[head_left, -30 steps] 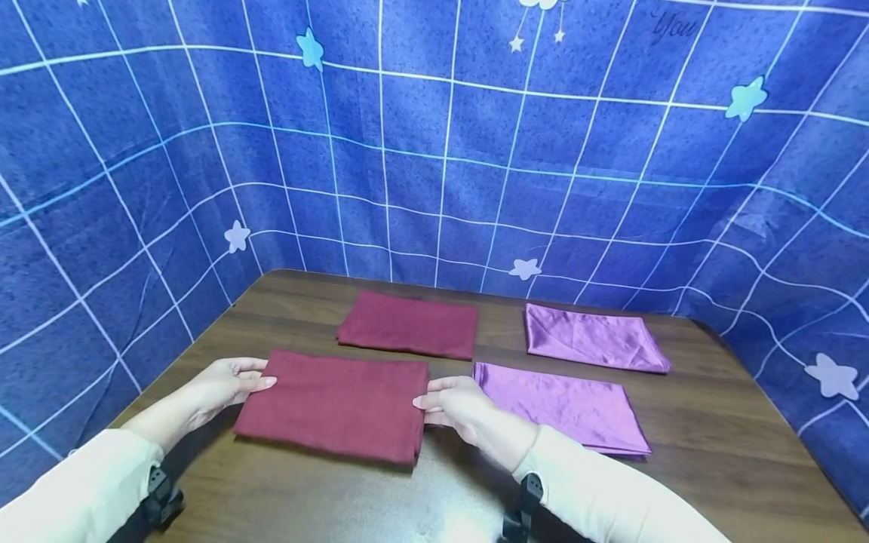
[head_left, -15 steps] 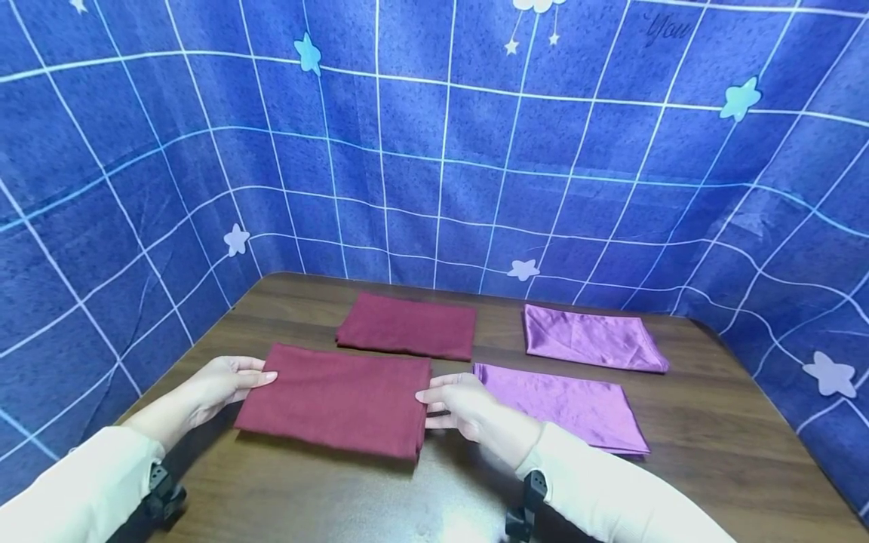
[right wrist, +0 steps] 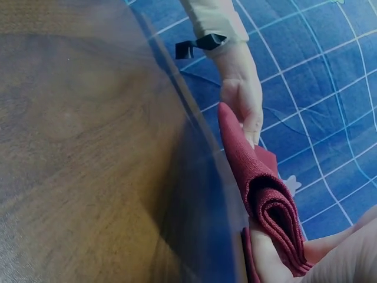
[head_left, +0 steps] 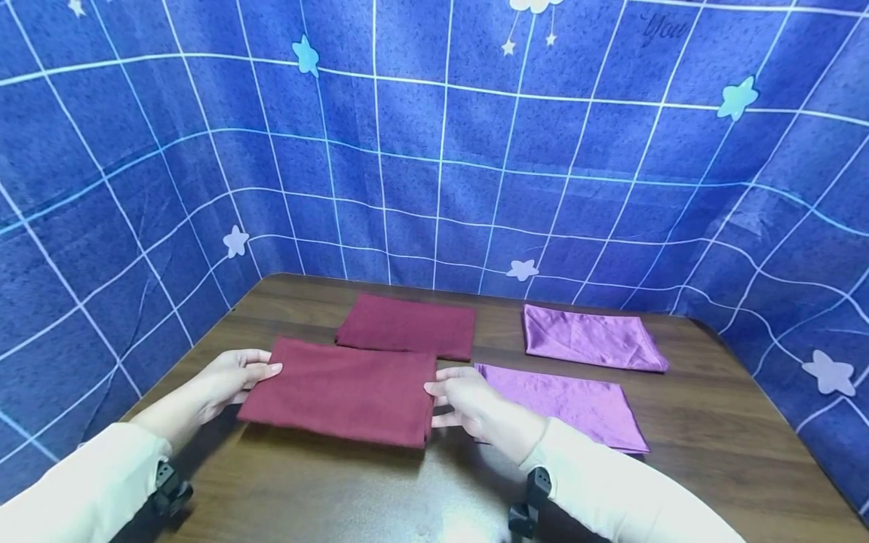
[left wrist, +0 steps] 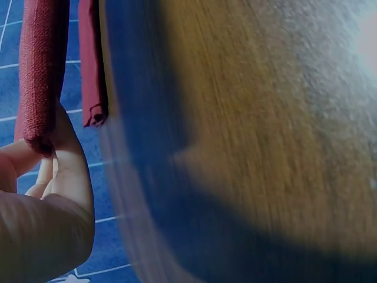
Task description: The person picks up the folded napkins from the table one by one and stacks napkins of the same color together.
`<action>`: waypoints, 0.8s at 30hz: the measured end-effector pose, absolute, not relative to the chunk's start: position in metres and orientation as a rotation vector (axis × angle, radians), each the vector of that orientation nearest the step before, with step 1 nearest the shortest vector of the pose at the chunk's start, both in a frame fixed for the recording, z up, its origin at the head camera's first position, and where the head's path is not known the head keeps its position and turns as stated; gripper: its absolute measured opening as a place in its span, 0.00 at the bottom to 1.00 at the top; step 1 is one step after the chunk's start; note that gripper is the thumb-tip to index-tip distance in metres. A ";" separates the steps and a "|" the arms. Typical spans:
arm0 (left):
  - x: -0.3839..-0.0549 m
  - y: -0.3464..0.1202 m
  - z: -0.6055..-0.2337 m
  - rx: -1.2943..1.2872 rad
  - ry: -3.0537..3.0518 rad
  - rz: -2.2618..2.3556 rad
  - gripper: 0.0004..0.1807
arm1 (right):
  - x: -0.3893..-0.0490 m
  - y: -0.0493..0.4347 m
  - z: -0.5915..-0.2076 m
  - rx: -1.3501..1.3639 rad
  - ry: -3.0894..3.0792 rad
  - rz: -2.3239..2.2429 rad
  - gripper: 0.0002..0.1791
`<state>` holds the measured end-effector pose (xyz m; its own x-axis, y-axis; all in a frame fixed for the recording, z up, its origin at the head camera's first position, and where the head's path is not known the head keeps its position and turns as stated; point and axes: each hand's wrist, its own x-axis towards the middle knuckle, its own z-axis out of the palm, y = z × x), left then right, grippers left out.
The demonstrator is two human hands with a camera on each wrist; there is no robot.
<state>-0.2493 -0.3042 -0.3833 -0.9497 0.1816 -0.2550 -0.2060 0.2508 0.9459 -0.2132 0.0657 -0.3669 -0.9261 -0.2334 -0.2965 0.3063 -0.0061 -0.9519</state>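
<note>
A folded dark red cloth is held by its two short ends, raised off the table. My left hand pinches the left end, thumb on top and fingers beneath. The right hand grips the opposite end the same way. In the right wrist view the folded layers of the red cloth show as a rolled edge between thumb and fingers. Just behind it lies a second folded red cloth, its front edge partly overlapped by the held one in the head view.
Two folded purple satin cloths lie to the right: a nearer one beside my right hand and a farther one behind it. A blue grid-patterned curtain hangs along the back and sides of the wooden table.
Both hands have lifted the held red cloth and moved it slightly away from me and to the right, so it now overlaps the rear red cloth in the head view.
</note>
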 end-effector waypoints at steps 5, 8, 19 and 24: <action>-0.252 -0.304 -0.380 -0.021 2.220 1.804 0.09 | -0.217 0.067 -0.363 0.079 1.915 -2.005 0.18; -0.253 -0.303 -0.378 -0.005 2.223 1.829 0.07 | -0.219 0.068 -0.361 0.088 1.910 -2.021 0.16; -0.263 -0.296 -0.381 0.008 2.247 1.856 0.13 | -0.229 0.071 -0.352 0.154 1.938 -2.043 0.19; -0.268 -0.294 -0.381 0.027 2.230 1.885 0.13 | -0.233 0.072 -0.350 0.156 1.957 -2.042 0.21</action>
<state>-0.2681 -0.2940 -0.3805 -0.9753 0.1559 -0.1565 -0.1283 0.1768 0.9758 -0.2325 0.0721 -0.3499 -0.9466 -0.1455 -0.2877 0.2937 -0.0206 -0.9557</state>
